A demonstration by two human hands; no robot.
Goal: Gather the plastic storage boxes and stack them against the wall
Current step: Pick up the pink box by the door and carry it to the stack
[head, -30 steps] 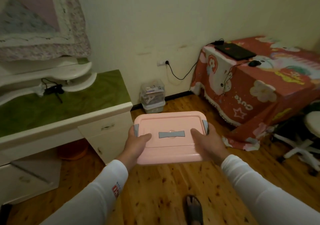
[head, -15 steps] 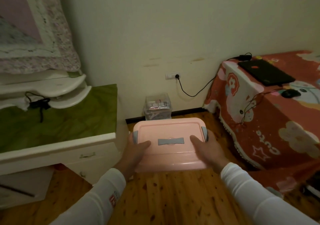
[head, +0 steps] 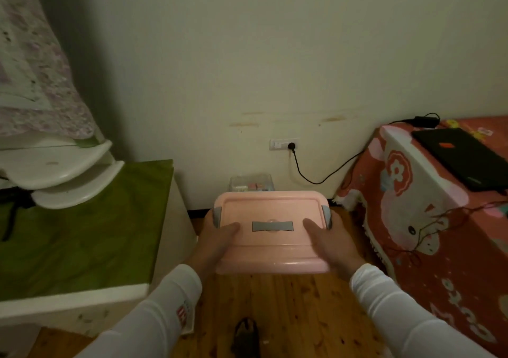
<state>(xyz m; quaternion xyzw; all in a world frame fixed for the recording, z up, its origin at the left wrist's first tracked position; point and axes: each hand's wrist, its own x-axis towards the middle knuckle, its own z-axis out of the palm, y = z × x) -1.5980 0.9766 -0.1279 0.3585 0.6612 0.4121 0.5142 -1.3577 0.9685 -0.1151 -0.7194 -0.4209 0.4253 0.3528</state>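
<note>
I carry a pink plastic storage box [head: 272, 214] with grey clips and a grey lid handle, held level in front of me. My left hand [head: 213, 243] grips its left side, thumb on the lid. My right hand [head: 331, 243] grips its right side the same way. Just beyond the pink box, a clear plastic box [head: 251, 183] with small items inside stands on the floor against the wall [head: 247, 68]; only its top shows above the pink lid.
A white dresser with a green top [head: 90, 220] stands close on the left. On the right a table under a red patterned cloth [head: 428, 220] carries a black laptop [head: 464, 156]. A black cable [head: 316, 176] runs from the wall socket [head: 284, 145]. My sandalled foot [head: 246, 335] is on the wooden floor.
I have walked closer to the wall with the pink box. The clear box stack is now mostly hidden behind the pink lid, and the dresser and table sit nearer on both sides.
</note>
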